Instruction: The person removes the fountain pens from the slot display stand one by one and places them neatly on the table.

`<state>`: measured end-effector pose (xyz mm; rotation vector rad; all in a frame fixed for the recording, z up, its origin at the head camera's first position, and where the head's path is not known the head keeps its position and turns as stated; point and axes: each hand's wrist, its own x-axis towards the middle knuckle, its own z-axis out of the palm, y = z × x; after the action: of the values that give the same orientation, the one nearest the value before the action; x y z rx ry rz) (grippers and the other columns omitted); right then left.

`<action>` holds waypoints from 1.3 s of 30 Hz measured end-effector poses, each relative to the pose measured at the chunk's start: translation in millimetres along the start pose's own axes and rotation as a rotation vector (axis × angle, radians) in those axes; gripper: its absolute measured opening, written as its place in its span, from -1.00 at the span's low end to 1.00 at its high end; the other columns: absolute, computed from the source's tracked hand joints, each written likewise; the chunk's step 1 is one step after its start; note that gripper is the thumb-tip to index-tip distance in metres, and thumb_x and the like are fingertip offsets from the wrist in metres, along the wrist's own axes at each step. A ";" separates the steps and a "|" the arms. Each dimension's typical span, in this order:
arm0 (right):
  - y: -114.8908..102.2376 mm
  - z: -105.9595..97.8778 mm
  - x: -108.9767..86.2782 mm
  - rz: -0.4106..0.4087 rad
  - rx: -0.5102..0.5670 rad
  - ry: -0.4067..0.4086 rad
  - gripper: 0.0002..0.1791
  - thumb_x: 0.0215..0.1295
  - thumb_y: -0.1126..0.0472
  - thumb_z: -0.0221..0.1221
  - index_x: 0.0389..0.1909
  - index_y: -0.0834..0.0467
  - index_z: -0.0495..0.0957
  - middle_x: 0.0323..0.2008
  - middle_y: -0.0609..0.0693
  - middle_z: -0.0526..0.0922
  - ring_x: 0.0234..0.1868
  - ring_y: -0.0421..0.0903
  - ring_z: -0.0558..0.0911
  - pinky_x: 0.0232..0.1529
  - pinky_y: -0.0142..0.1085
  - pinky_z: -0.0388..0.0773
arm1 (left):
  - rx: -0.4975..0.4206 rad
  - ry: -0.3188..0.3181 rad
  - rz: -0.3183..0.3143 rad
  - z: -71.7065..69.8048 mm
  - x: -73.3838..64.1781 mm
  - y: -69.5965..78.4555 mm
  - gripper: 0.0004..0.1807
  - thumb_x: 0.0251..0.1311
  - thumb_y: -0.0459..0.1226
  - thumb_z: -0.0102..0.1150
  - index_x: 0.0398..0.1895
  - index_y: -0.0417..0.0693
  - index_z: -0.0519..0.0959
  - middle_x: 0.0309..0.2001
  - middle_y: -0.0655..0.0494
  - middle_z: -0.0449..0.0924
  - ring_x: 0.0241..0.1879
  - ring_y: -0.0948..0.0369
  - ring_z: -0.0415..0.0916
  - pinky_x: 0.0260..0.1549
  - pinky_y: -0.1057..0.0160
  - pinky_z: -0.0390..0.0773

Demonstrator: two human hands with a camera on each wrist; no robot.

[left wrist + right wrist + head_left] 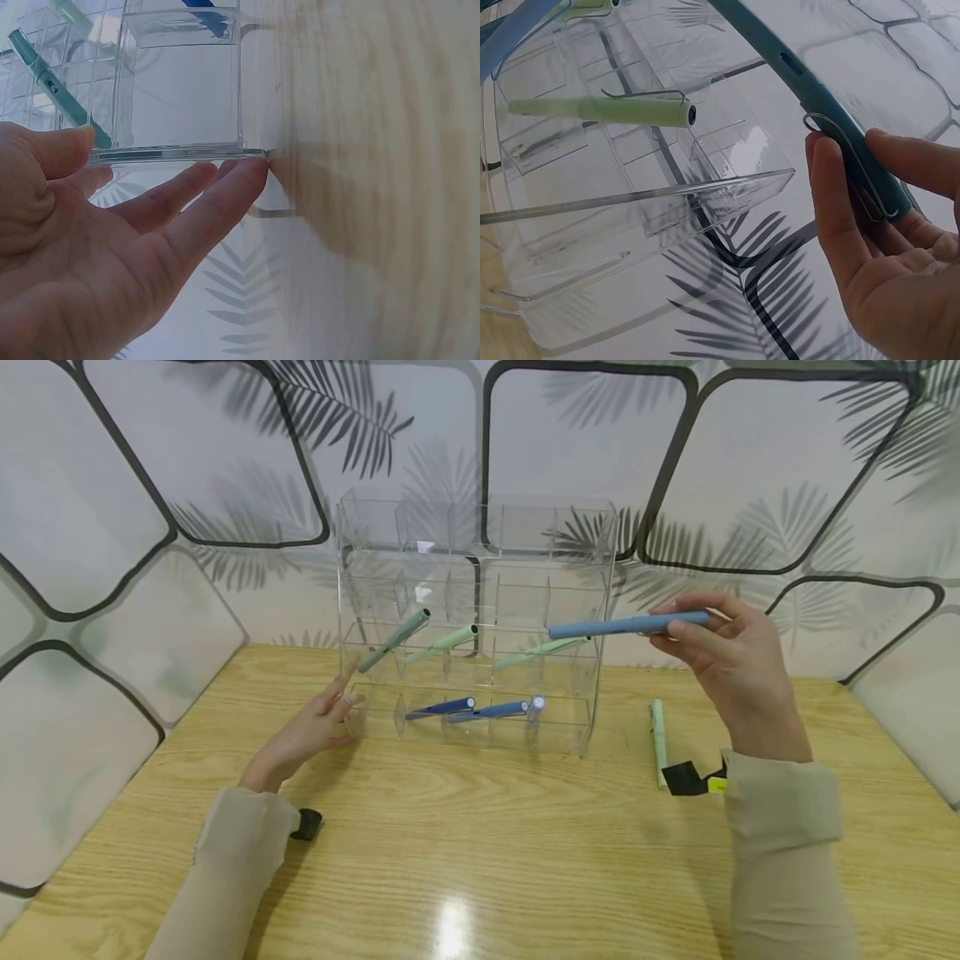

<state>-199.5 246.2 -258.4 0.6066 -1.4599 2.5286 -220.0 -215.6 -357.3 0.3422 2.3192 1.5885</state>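
Observation:
My right hand (pixel 738 652) pinches a blue capped pen (pixel 626 625) by its cap end, with a wire clip showing. The pen lies nearly level before the right side of a clear acrylic tiered rack (pixel 468 742). My left hand (pixel 311 727) holds the rack's left side panel, thumb at the edge and fingers along the outer face. One tier up from the bottom lean a teal pen (pixel 393 642), a light green pen (pixel 442 644) and another light green pen (pixel 542 652). The bottom tier holds a dark blue pen (pixel 441 708), a mid-blue pen (pixel 489 712) and a pale lavender pen (pixel 535 710).
A pale green pen (pixel 657 735) lies on the wooden table (pixel 480 827), right of the rack and beside my right wrist's black strap (pixel 684 778). Behind the rack stands a patterned wall covering (pixel 585 452) with dark outlines and leaves.

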 end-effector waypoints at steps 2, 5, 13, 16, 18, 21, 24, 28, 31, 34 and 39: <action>-2.5 -4.1 -2.0 0.015 -0.001 0.005 -0.79 0.35 0.66 0.07 -0.10 0.48 0.61 -0.24 0.32 0.73 -0.23 0.11 0.76 -0.13 -0.15 0.75 | 0.003 -0.001 0.001 0.3 0.8 -0.3 -0.31 0.68 -0.16 -0.37 0.65 0.21 -0.43 0.54 -0.51 -0.33 0.50 -0.38 -0.32 0.28 -0.35 0.28; -7.2 -11.8 -6.8 0.020 -0.017 0.016 -0.76 0.37 0.65 0.06 -0.05 0.45 0.60 -0.22 0.31 0.73 -0.23 0.11 0.76 -0.14 -0.14 0.75 | 0.005 -0.001 0.002 1.3 2.5 -0.2 -0.31 0.68 -0.16 -0.36 0.65 0.23 -0.42 0.56 -0.44 -0.43 0.51 -0.37 -0.30 0.28 -0.33 0.28; -15.1 -27.0 -13.7 0.016 0.016 0.067 -0.71 0.35 0.69 0.03 -0.02 0.46 0.58 -0.24 0.33 0.73 -0.19 0.12 0.75 -0.15 -0.11 0.76 | 0.008 -0.007 0.007 0.3 2.2 0.0 -0.31 0.68 -0.19 -0.39 0.64 0.22 -0.44 0.56 -0.43 -0.49 0.50 -0.38 -0.31 0.28 -0.34 0.27; -15.7 -29.0 -12.4 0.033 -0.012 0.078 -0.73 0.34 0.70 0.05 -0.05 0.46 0.61 -0.27 0.29 0.74 -0.19 0.10 0.76 -0.15 -0.12 0.76 | 0.005 -0.002 -0.007 -0.4 0.2 -0.9 -0.32 0.68 -0.19 -0.39 0.64 0.19 -0.44 0.55 -0.43 -0.51 0.50 -0.38 -0.30 0.29 -0.31 0.28; -16.2 -30.0 -11.6 0.046 -0.037 0.082 -0.75 0.33 0.68 0.07 -0.09 0.46 0.63 -0.30 0.25 0.74 -0.19 0.09 0.77 -0.17 -0.13 0.76 | 0.004 -0.001 -0.011 -0.8 -0.8 -1.4 -0.32 0.68 -0.19 -0.40 0.64 0.19 -0.44 0.56 -0.43 -0.49 0.50 -0.38 -0.30 0.28 -0.31 0.30; -17.0 -31.2 -11.3 0.071 -0.052 0.086 -0.77 0.32 0.68 0.09 -0.13 0.46 0.64 -0.33 0.24 0.75 -0.23 0.11 0.77 -0.21 -0.08 0.77 | 0.012 -0.002 -0.006 -1.4 -2.0 -1.8 -0.32 0.68 -0.19 -0.41 0.64 0.19 -0.44 0.56 -0.43 -0.47 0.51 -0.38 -0.30 0.28 -0.31 0.30; -16.8 -32.6 -12.0 0.087 -0.103 0.105 -0.79 0.33 0.65 0.12 -0.11 0.43 0.63 -0.32 0.23 0.75 -0.29 0.14 0.77 -0.28 -0.04 0.77 | 0.013 -0.005 0.001 -1.4 -2.6 -1.1 -0.32 0.68 -0.18 -0.39 0.64 0.20 -0.44 0.56 -0.43 -0.48 0.51 -0.37 -0.30 0.28 -0.31 0.30; -13.0 -35.3 -13.4 0.031 -0.283 0.203 -0.73 0.29 0.51 0.28 0.00 0.36 0.58 -0.34 0.16 0.76 -0.43 0.08 0.78 -0.41 -0.09 0.77 | 0.022 -0.012 0.011 -1.8 -3.2 -0.7 -0.32 0.68 -0.19 -0.40 0.64 0.20 -0.45 0.55 -0.48 -0.40 0.50 -0.38 -0.29 0.27 -0.32 0.30; -10.2 -39.3 -14.7 -0.011 -0.416 0.280 -0.61 0.26 0.42 0.35 0.09 0.31 0.54 -0.37 0.10 0.77 -0.51 0.01 0.76 -0.49 -0.15 0.75 | 0.029 -0.018 0.022 -2.3 -3.6 -0.4 -0.32 0.68 -0.20 -0.42 0.64 0.18 -0.46 0.53 -0.51 -0.37 0.49 -0.41 -0.30 0.26 -0.35 0.31; -9.3 -45.6 -15.5 0.023 -0.473 0.300 -0.65 0.29 0.41 0.33 0.07 0.27 0.54 -0.39 0.04 0.77 -0.52 -0.06 0.76 -0.50 -0.23 0.74 | 0.030 -0.020 0.026 -2.0 -3.7 0.9 -0.32 0.68 -0.20 -0.41 0.64 0.17 -0.46 0.54 -0.50 -0.41 0.49 -0.41 -0.31 0.26 -0.35 0.30; -9.4 -58.9 -16.4 0.136 -0.518 0.312 -0.84 0.32 0.44 0.29 -0.14 0.18 0.62 -0.40 -0.07 0.78 -0.47 -0.18 0.74 -0.44 -0.35 0.73 | 0.034 -0.022 0.022 -1.5 -3.4 0.8 -0.32 0.68 -0.19 -0.42 0.64 0.16 -0.47 0.54 -0.49 -0.39 0.50 -0.40 -0.32 0.26 -0.34 0.30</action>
<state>-197.1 302.5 -283.8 0.0298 -1.9624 2.0654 -217.4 -217.9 -355.6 0.3923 2.3357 1.5493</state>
